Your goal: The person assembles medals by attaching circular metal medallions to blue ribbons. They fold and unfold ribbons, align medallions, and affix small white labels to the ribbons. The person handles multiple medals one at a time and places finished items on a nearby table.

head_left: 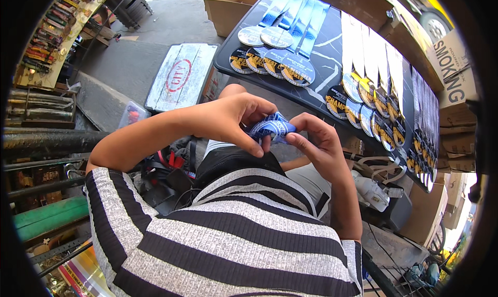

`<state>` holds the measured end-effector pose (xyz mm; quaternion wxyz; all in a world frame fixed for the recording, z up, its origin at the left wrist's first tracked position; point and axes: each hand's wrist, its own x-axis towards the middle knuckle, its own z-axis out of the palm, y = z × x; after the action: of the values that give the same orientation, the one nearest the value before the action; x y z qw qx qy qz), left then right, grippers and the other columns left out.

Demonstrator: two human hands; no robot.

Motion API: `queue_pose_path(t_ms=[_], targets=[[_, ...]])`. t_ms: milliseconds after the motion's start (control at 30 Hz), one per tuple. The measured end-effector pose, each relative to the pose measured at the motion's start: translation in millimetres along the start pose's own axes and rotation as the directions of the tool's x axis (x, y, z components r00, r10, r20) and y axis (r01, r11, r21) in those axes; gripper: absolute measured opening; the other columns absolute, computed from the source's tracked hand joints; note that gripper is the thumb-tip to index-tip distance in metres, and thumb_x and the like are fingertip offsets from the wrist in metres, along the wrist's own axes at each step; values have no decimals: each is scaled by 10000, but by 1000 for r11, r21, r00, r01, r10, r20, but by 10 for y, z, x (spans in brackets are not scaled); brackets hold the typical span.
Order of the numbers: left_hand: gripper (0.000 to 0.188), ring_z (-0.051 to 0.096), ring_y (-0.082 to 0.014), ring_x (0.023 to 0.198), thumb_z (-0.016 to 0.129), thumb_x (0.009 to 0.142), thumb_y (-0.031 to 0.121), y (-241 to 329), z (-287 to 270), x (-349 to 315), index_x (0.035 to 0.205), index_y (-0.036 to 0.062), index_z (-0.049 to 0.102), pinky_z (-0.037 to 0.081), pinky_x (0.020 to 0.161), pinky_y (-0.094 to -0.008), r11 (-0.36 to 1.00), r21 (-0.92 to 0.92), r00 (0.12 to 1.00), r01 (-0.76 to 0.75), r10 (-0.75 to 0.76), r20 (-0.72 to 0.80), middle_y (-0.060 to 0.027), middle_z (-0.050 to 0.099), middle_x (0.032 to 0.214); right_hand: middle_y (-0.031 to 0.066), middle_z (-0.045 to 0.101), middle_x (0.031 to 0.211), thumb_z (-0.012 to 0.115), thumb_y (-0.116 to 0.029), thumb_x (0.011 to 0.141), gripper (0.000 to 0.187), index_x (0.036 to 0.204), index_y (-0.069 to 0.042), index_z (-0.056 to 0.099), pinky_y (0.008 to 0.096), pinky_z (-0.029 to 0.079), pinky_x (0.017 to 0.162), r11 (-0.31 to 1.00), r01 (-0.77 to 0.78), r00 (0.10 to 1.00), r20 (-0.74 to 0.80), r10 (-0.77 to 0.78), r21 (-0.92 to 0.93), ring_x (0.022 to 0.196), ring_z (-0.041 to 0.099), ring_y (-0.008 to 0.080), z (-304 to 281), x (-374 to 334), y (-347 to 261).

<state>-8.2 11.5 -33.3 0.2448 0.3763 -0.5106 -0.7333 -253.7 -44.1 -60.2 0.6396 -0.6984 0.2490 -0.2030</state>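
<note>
Blue ribbon, or a printed strip much like one, is what we have between us, bunched up above our lap and just short of the worktop's near edge. Our left hand grasps it with curled fingers, thumb below, while our right hand pinches its other side between thumb and forefinger. We see no medal on this piece, though the folds and our fingers could hide one.

As for how far along we are, much looks done. On the worktop, round medals lie overlapping near the edge, blue bands drawn out straight behind them. Next to these, a second group lies under white bands, and past that a third set hangs together on darker, greyish bands. By our judgement, the rumpled piece is the unfinished one: it is neither flat nor set among the rest. How many more remain we cannot tell; no waiting pile shows clearly.
</note>
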Motion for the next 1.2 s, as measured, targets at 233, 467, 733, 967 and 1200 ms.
queue_pose_path(t_ms=[233, 467, 733, 967, 1200], targets=[[533, 701, -214, 944, 625, 972, 380, -233, -24, 56, 1293, -27, 504, 499, 965, -346, 902, -389, 975, 189, -125, 184, -126, 706, 969, 83, 630, 880, 707, -125, 896, 178, 979, 20, 643, 289, 474, 772, 962, 180, 984, 53, -173, -208, 825, 591, 150, -120, 133, -208], [786, 688, -258, 990, 225, 1028, 609, -354, -68, 50, 1316, -60, 522, 463, 1002, -391, 827, -530, 982, 186, -144, 120, -134, 711, 888, 77, 618, 901, 678, -75, 872, 147, 976, 21, 635, 304, 459, 803, 967, 140, 988, 90, -123, -214, 860, 584, 161, -212, 250, -253], [664, 696, -233, 969, 292, 1051, 526, -271, 2, 52, 1242, -40, 582, 489, 960, -361, 864, -475, 984, 169, -121, 129, -132, 718, 925, 52, 585, 888, 612, -59, 853, 132, 961, 11, 641, 309, 403, 814, 958, 219, 960, 217, -177, -187, 873, 531, 170, -205, 327, -264], [306, 689, -200, 967, 515, 1031, 216, -332, -6, 92, 1159, -42, 616, 514, 904, -320, 891, -450, 995, 49, -6, 98, -140, 721, 963, 168, 582, 1186, 659, -268, 894, 345, 1127, -19, 605, 438, 421, 977, 717, 208, 934, -84, -348, -665, 1155, 552, 325, -179, 451, -232], [362, 693, -197, 925, 518, 1021, 246, -477, 126, 214, 1217, -52, 578, 520, 907, -306, 816, -578, 990, -23, -61, -126, -145, 713, 977, 177, 585, 1229, 765, -460, 798, 698, 1268, -1, 528, 447, 346, 1043, 394, -193, 900, -322, -294, -899, 1172, 546, 337, -93, 900, 137]])
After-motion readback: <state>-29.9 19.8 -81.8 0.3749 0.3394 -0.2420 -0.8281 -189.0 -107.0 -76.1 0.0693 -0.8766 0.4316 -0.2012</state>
